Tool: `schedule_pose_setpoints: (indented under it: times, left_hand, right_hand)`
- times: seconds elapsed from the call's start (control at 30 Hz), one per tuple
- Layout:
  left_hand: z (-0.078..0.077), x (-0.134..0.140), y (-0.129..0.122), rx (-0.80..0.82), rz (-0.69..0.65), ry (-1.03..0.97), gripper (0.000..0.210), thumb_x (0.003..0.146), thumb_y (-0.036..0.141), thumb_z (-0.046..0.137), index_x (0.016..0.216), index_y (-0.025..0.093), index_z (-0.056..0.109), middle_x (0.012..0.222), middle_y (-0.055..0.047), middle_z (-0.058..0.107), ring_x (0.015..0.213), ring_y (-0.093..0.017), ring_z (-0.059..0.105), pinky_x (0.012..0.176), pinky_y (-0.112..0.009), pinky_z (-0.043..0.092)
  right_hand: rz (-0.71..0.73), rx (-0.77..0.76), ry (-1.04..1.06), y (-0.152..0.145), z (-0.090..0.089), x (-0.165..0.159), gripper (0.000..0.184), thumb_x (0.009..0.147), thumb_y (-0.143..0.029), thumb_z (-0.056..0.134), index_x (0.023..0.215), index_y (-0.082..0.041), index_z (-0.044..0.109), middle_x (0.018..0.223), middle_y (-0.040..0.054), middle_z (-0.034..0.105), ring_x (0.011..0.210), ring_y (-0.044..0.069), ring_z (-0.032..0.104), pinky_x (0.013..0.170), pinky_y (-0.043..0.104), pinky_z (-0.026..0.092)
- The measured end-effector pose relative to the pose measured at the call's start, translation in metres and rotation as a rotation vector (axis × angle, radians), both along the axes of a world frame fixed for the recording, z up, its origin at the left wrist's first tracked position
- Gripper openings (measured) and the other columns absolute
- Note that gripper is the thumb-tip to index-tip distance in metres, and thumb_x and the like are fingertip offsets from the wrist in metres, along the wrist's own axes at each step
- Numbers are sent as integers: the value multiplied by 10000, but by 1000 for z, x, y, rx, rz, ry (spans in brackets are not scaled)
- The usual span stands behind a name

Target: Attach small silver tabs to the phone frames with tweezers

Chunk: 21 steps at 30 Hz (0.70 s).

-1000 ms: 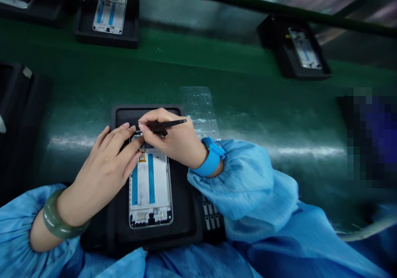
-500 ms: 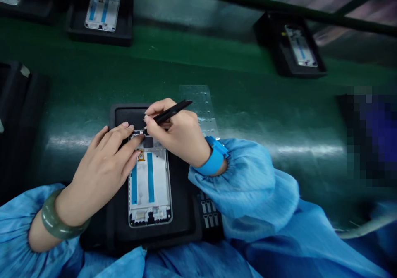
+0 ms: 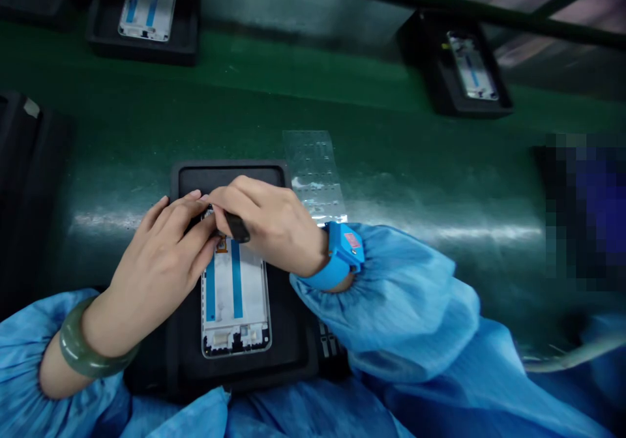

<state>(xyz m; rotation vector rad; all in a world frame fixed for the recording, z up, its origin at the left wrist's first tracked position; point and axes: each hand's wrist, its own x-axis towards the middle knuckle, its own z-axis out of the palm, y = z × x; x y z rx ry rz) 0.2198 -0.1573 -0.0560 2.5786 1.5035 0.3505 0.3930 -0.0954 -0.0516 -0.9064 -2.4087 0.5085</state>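
Observation:
On a black tray (image 3: pixel 288 340) lies an opened phone frame (image 3: pixel 252 275), silvery inside with two blue strips and a small orange flex connector (image 3: pixel 222 245). My left hand (image 3: pixel 163 259) rests over its upper left edge, fingers stretched out and slightly bent. My right hand (image 3: pixel 274 223) grips a slim black pen-shaped tool (image 3: pixel 237 228) above the phone's top end. The tool's rear end points down and right; its working tip is hidden by my fingers, which meet the left fingertips.
A clear plastic sheet (image 3: pixel 313 164) lies behind the tray on the green table (image 3: pixel 415 184). Farther back stand black trays with similar phone frames, one at left (image 3: pixel 149 4) and one at right (image 3: pixel 472 66). Small metallic pieces (image 3: pixel 327 340) show beneath my right sleeve.
My right hand has shifted left and turned, swinging the tool's rear end from upper right to lower right. My left hand stays nearly still. The view has moved slightly.

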Motion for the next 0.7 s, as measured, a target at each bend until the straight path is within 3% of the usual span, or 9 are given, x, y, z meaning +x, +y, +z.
schedule_pose_setpoints:
  times: [0.17, 0.23, 0.53, 0.7]
  left_hand:
    - [-1, 0, 0, -10, 0, -3, 345, 893, 252, 444, 1220, 162, 509, 1241, -138, 520, 1233, -276, 444, 1017, -497, 380]
    - [-1, 0, -1, -6, 6, -5, 347, 893, 252, 445, 1221, 163, 512, 1247, -136, 519, 1233, -274, 445, 1022, -493, 377]
    - [-2, -1, 0, 7, -6, -1, 353, 895, 264, 441, 1223, 152, 507, 1231, -142, 529, 1233, -281, 442, 1010, -498, 385]
    - [0, 0, 0, -21, 1, 0, 326, 905, 254, 417, 1192, 141, 526, 1216, -136, 537, 1251, -280, 424, 1020, -496, 377]
  right_hand:
    - [-141, -159, 300, 6, -2, 6, 64, 850, -185, 523, 851, -159, 581, 856, 11, 655, 723, 85, 609, 655, 192, 485]
    - [-141, -179, 331, 7, -3, 7, 61, 844, -199, 539, 852, -163, 587, 857, 8, 660, 715, 85, 612, 643, 193, 490]
    - [-122, 14, 227, -3, -10, 5, 103, 860, -213, 521, 878, -199, 622, 810, -5, 680, 752, 100, 634, 710, 217, 512]
    - [-19, 54, 88, -6, -7, 6, 183, 893, -174, 451, 944, -166, 627, 836, 39, 672, 773, 124, 629, 711, 249, 516]
